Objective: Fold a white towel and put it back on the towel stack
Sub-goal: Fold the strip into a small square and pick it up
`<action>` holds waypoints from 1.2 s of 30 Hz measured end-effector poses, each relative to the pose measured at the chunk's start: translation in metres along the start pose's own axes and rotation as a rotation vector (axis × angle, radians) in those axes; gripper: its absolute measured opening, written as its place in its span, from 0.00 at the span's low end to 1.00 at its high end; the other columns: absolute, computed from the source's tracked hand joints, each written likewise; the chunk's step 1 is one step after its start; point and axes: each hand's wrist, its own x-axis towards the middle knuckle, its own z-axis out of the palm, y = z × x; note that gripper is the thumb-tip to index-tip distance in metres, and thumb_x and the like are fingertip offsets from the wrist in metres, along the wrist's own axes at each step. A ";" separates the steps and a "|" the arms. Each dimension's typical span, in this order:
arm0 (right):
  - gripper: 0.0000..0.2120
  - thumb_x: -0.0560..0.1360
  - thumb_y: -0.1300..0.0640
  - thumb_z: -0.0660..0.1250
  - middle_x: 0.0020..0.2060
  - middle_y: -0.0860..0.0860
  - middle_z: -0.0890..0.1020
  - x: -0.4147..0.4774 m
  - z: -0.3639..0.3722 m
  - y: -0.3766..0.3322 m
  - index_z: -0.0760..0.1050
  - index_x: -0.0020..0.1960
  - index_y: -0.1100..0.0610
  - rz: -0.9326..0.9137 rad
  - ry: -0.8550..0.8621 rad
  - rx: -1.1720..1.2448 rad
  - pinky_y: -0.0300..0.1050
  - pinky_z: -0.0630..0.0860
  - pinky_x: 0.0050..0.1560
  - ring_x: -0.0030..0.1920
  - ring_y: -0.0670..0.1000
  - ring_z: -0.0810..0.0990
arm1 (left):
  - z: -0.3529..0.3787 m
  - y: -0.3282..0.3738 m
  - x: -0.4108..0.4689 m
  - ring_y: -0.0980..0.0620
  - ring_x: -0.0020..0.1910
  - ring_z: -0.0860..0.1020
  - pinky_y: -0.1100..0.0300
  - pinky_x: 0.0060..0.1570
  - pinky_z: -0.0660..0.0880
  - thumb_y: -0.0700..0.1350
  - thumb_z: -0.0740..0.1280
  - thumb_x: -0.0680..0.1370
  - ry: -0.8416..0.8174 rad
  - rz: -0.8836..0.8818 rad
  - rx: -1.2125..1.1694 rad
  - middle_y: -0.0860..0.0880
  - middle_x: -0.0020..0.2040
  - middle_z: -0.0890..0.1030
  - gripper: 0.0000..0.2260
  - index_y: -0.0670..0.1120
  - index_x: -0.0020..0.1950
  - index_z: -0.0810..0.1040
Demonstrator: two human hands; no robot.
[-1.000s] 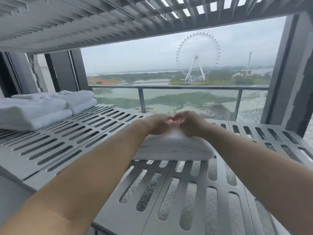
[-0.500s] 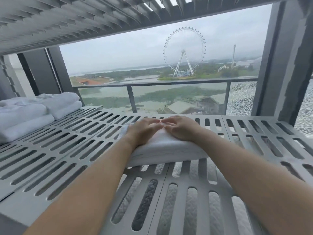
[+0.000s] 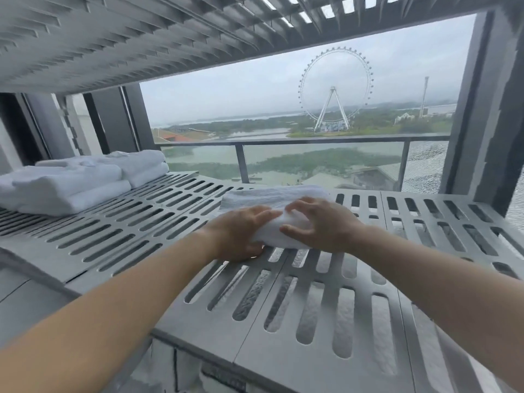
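A folded white towel (image 3: 272,198) lies on the grey slotted shelf (image 3: 312,302) in the middle of the view. My left hand (image 3: 241,234) grips its near left edge, thumb tucked under the fold. My right hand (image 3: 320,225) lies on top of the near right part, fingers spread and curled over the cloth. The towel stack (image 3: 68,185), several folded white towels in two piles, sits at the far left of the same shelf, well apart from both hands.
Another slatted shelf (image 3: 141,38) hangs low overhead. Dark posts (image 3: 487,109) frame the right side and back left. Behind the shelf is a glass balcony railing (image 3: 312,143). Bare slotted shelf lies between the towel and the stack.
Both hands slid back from the towel's top middle to its near edge. My left hand now wraps that edge, where before it lay flat.
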 end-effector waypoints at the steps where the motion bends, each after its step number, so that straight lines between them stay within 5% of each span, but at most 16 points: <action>1: 0.31 0.69 0.31 0.57 0.63 0.49 0.73 -0.002 0.000 -0.006 0.67 0.65 0.48 -0.009 -0.026 -0.050 0.53 0.72 0.57 0.60 0.53 0.73 | -0.002 0.006 0.002 0.47 0.62 0.72 0.54 0.59 0.71 0.44 0.66 0.72 -0.038 -0.037 0.000 0.50 0.68 0.68 0.32 0.53 0.73 0.56; 5: 0.33 0.67 0.38 0.65 0.61 0.51 0.72 -0.006 0.001 -0.022 0.63 0.67 0.50 0.002 -0.032 -0.210 0.54 0.71 0.56 0.59 0.54 0.72 | -0.014 0.022 0.007 0.46 0.56 0.77 0.52 0.53 0.74 0.40 0.64 0.71 -0.001 -0.144 0.137 0.49 0.61 0.74 0.27 0.53 0.68 0.62; 10: 0.23 0.66 0.54 0.67 0.52 0.52 0.74 -0.005 0.007 -0.034 0.66 0.60 0.53 0.084 0.225 -0.252 0.49 0.69 0.44 0.51 0.56 0.74 | -0.018 0.024 -0.007 0.44 0.54 0.76 0.50 0.51 0.70 0.45 0.63 0.68 0.280 -0.226 0.064 0.50 0.57 0.76 0.22 0.53 0.62 0.68; 14: 0.23 0.67 0.52 0.66 0.52 0.51 0.75 -0.003 0.009 -0.030 0.67 0.61 0.52 0.069 0.252 -0.282 0.49 0.70 0.46 0.51 0.56 0.74 | 0.003 0.023 -0.013 0.45 0.65 0.67 0.41 0.63 0.60 0.53 0.66 0.67 0.218 -0.318 0.223 0.51 0.64 0.70 0.30 0.56 0.67 0.59; 17: 0.22 0.68 0.52 0.65 0.53 0.51 0.74 -0.003 0.014 -0.026 0.66 0.61 0.52 0.083 0.237 -0.312 0.50 0.70 0.47 0.52 0.55 0.74 | 0.008 0.018 -0.015 0.43 0.54 0.75 0.46 0.52 0.71 0.51 0.65 0.71 0.231 -0.318 0.235 0.49 0.60 0.73 0.26 0.54 0.67 0.60; 20: 0.25 0.68 0.57 0.66 0.55 0.51 0.74 -0.003 0.015 -0.022 0.64 0.63 0.52 0.078 0.195 -0.327 0.50 0.71 0.48 0.53 0.54 0.74 | 0.006 0.018 -0.018 0.44 0.47 0.78 0.53 0.39 0.72 0.47 0.63 0.72 0.302 -0.254 0.249 0.48 0.56 0.76 0.23 0.52 0.67 0.63; 28: 0.22 0.67 0.49 0.68 0.51 0.51 0.78 0.017 0.005 -0.057 0.69 0.59 0.53 0.010 0.254 -0.232 0.48 0.72 0.43 0.50 0.56 0.77 | -0.025 -0.015 -0.053 0.44 0.51 0.75 0.51 0.46 0.71 0.41 0.62 0.74 0.371 -0.239 0.404 0.48 0.57 0.75 0.23 0.51 0.69 0.63; 36: 0.22 0.67 0.55 0.65 0.54 0.50 0.77 0.046 0.016 -0.155 0.68 0.61 0.53 -0.049 0.325 -0.171 0.48 0.73 0.45 0.52 0.57 0.77 | -0.068 -0.068 -0.138 0.42 0.48 0.78 0.51 0.43 0.73 0.35 0.62 0.71 0.461 -0.255 0.457 0.47 0.52 0.78 0.21 0.48 0.63 0.72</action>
